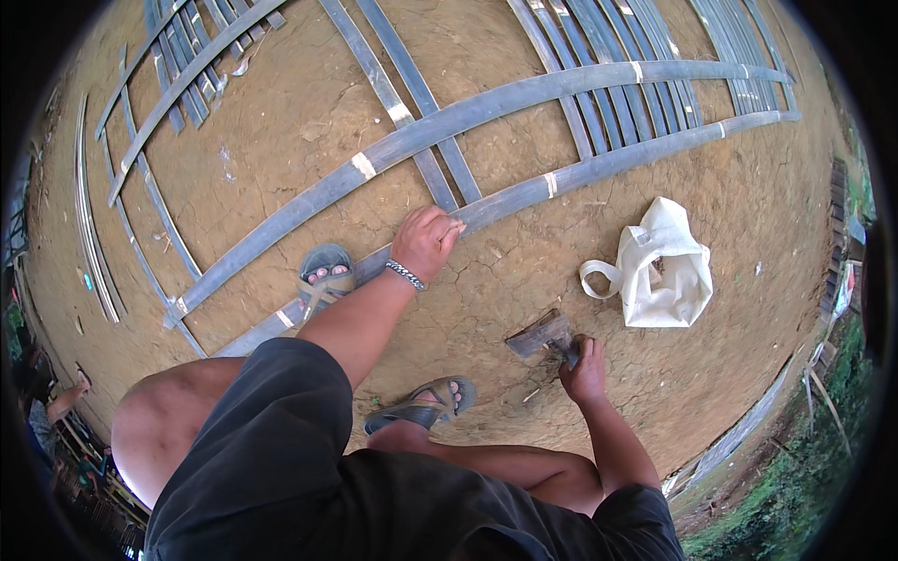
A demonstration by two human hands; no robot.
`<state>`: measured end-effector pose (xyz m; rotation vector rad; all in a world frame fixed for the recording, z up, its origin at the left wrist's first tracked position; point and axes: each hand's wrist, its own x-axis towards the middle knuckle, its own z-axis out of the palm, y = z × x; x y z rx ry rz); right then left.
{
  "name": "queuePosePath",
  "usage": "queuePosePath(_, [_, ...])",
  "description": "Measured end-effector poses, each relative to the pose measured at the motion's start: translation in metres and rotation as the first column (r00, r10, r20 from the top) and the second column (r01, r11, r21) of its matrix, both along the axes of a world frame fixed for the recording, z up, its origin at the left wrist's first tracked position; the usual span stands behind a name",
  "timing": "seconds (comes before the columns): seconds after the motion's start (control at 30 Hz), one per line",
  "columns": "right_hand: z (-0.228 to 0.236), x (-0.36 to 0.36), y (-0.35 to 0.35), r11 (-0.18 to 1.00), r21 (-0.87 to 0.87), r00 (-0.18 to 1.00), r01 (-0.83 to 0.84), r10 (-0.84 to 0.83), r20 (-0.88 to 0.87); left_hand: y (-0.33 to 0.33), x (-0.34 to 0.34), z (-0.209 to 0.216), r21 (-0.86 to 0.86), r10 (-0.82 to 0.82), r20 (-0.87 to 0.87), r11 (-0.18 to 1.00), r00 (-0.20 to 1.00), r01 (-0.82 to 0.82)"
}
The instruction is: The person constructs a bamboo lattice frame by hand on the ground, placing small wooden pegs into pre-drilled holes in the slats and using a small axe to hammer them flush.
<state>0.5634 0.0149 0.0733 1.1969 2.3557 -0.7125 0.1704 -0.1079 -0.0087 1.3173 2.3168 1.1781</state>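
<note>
My left hand (pixel 427 241), with a bracelet at the wrist, is closed in a pinch over the near long slat (pixel 510 198). Whatever its fingers hold is hidden or too small to name. That slat is flat and grey-blue with pale bands, like split bamboo, and crosses the ends of two narrower slats (pixel 432 173) just beyond the hand. Lower right, my right hand (pixel 585 372) grips the handle of a hatchet (pixel 543 337), whose broad dark head is low over the dirt, pointing left. I cannot tell whether the head touches the ground.
A second long slat (pixel 374 159) runs beyond the near one. Several crosswise slats (pixel 608 93) lie far right, more (pixel 192 61) far left. An open white bag (pixel 666 271) sits on the dirt ground right of the hatchet. My sandalled feet (pixel 327 276) straddle the near side.
</note>
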Motion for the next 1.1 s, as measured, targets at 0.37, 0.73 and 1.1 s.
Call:
queuePosePath(0.37, [0.008,0.033,-0.003,0.991,-0.098,0.996,0.087,-0.088,0.003,-0.003,-0.001,0.001,-0.008,-0.001,0.016,1.000,1.000,0.001])
queuePosePath(0.73, [0.036,-0.079,-0.026,0.860,-0.497,0.931,0.117,-0.269,-0.246,0.001,-0.001,0.000,0.031,-0.019,-0.001,0.999,1.000,0.019])
queuePosePath(1.1, [0.012,-0.179,-0.039,0.987,-0.145,0.860,-0.064,-0.019,-0.510,0.002,-0.001,0.002,0.023,-0.001,-0.003,1.000,1.000,0.001])
